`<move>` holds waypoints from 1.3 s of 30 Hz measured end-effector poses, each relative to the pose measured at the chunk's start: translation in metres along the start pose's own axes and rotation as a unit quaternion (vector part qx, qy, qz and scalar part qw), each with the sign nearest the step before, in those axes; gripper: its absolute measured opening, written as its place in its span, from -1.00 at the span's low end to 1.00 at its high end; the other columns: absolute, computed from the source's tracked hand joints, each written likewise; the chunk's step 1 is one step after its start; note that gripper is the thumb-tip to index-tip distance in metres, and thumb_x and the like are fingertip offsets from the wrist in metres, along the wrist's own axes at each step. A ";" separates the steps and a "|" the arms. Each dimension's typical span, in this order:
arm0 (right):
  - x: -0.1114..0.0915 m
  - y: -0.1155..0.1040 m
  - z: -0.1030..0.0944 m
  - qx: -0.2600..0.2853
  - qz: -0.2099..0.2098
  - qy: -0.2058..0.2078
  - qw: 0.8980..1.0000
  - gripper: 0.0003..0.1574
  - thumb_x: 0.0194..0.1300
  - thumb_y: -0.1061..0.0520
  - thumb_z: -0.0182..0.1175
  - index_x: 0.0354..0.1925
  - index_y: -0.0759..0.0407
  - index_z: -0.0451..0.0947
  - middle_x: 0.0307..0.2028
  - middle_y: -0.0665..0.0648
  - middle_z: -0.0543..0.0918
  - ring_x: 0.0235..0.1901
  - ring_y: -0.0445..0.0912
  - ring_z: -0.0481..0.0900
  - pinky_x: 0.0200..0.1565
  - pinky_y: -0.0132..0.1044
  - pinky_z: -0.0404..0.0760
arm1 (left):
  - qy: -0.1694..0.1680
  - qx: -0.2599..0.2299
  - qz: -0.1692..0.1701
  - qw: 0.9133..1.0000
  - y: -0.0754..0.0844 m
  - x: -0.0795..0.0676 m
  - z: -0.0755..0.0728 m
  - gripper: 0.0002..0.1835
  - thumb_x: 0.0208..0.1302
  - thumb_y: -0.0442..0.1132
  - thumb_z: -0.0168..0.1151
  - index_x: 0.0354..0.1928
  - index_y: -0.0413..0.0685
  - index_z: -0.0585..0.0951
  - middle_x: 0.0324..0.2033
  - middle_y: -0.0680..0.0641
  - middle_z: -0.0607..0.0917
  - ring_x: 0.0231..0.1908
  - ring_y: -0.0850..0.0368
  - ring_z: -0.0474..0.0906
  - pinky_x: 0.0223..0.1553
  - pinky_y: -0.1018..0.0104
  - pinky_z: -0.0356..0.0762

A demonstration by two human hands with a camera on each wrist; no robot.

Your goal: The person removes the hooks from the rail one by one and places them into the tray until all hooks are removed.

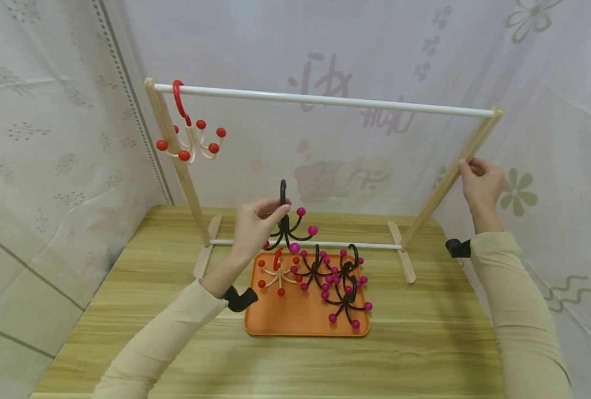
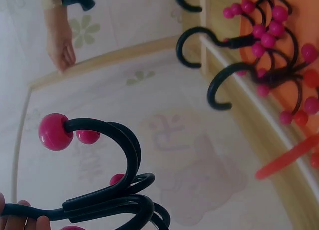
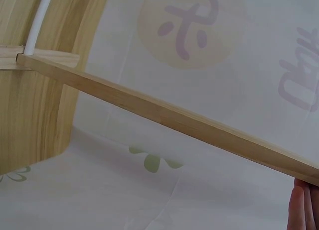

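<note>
My left hand (image 1: 253, 227) pinches a black octopus-shaped hook hanger (image 1: 285, 224) by its hook stem, above the back of the orange tray (image 1: 295, 321). Pink balls tip its curved arms, seen close in the left wrist view. The right hand (image 1: 482, 185) grips the right wooden post (image 1: 441, 192) of a rack, partway up. From the left end of the rack's white top bar (image 1: 325, 100) hangs a cream hanger with a red hook (image 1: 178, 102) and red balls. On the tray lie several black hangers (image 1: 346, 301) with pink balls, partly overlapping, beside a cream-and-red hanger (image 1: 279, 272).
The rack's left post (image 1: 188, 191) and wooden feet (image 1: 402, 252) stand on a wood-grain table (image 1: 186, 343). A lower white bar (image 1: 375, 245) runs just behind the tray. Patterned curtains (image 1: 255, 50) enclose the table at the back and sides.
</note>
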State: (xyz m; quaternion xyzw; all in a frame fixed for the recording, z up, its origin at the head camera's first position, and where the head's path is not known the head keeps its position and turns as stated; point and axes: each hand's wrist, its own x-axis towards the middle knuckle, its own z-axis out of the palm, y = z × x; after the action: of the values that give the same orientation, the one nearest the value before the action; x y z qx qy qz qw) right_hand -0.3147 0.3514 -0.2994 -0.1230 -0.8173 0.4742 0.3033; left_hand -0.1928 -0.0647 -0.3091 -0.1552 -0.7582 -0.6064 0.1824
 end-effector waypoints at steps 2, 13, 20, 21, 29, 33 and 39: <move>0.000 0.000 0.000 0.000 0.000 0.000 1.000 -0.50 0.12 -0.10 0.16 -0.16 0.28 0.54 -0.55 -0.28 0.48 -0.48 -0.39 0.43 -0.40 -0.55 0.35 | -0.003 -0.003 -0.001 1.000 -0.004 -0.006 0.004 -0.81 0.12 -0.34 0.20 -0.26 -0.35 0.62 -0.36 -0.18 0.66 -0.32 0.06 0.60 -0.27 0.34 0.52; -0.001 -0.002 0.000 -0.003 0.000 0.002 1.000 -0.50 0.12 -0.09 0.16 -0.16 0.30 0.53 -0.57 -0.29 0.47 -0.49 -0.40 0.42 -0.39 -0.54 0.36 | -0.049 -0.020 -0.007 0.999 -0.012 -0.044 0.024 -0.84 0.11 -0.39 0.19 -0.27 -0.35 0.62 -0.37 -0.20 0.65 -0.36 0.05 0.60 -0.35 0.37 0.54; -0.001 -0.002 0.000 0.001 -0.011 0.008 1.000 -0.53 0.12 -0.07 0.17 -0.19 0.31 0.54 -0.58 -0.30 0.46 -0.51 -0.40 0.42 -0.41 -0.55 0.36 | -0.065 -0.013 -0.004 0.998 -0.019 -0.067 0.038 -0.84 0.09 -0.41 0.20 -0.27 -0.36 0.62 -0.41 -0.18 0.66 -0.37 0.07 0.60 -0.32 0.38 0.53; -0.002 -0.002 0.000 0.001 -0.013 0.007 1.000 -0.54 0.13 -0.06 0.17 -0.19 0.31 0.54 -0.58 -0.30 0.46 -0.51 -0.40 0.43 -0.41 -0.55 0.36 | -0.066 -0.013 -0.008 0.998 -0.020 -0.070 0.039 -0.84 0.09 -0.40 0.21 -0.28 -0.36 0.62 -0.41 -0.16 0.66 -0.36 0.07 0.60 -0.32 0.38 0.53; -0.002 -0.002 0.000 0.000 -0.013 0.004 1.000 -0.54 0.13 -0.07 0.16 -0.19 0.30 0.54 -0.57 -0.28 0.47 -0.50 -0.40 0.43 -0.40 -0.54 0.36 | -0.086 -0.049 -0.043 0.994 -0.038 -0.089 0.050 -0.83 0.11 -0.40 0.19 -0.27 -0.36 0.61 -0.39 -0.14 0.66 -0.35 -0.04 0.60 -0.33 0.30 0.54; -0.002 -0.003 -0.001 -0.001 -0.009 0.002 1.000 -0.50 0.13 -0.07 0.15 -0.14 0.32 0.53 -0.54 -0.27 0.48 -0.48 -0.40 0.43 -0.39 -0.54 0.36 | -0.072 -0.033 -0.043 0.996 -0.047 -0.098 0.056 -0.85 0.08 -0.39 0.21 -0.29 -0.33 0.62 -0.40 -0.12 0.67 -0.36 0.03 0.60 -0.13 0.13 0.45; -0.002 -0.003 -0.001 -0.004 -0.005 0.000 1.000 -0.47 0.14 -0.08 0.15 -0.12 0.33 0.52 -0.53 -0.27 0.48 -0.48 -0.40 0.43 -0.38 -0.54 0.36 | -0.062 -0.028 -0.058 0.996 -0.061 -0.108 0.063 -0.84 0.08 -0.37 0.22 -0.29 -0.31 0.63 -0.39 -0.13 0.66 -0.35 0.10 0.60 -0.31 0.35 0.53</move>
State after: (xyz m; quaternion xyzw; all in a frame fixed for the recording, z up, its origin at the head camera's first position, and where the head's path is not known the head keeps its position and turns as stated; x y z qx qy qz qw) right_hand -0.3124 0.3494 -0.2976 -0.1195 -0.8198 0.4697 0.3050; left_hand -0.1303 -0.0180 -0.4247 -0.1533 -0.7583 -0.6264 0.0957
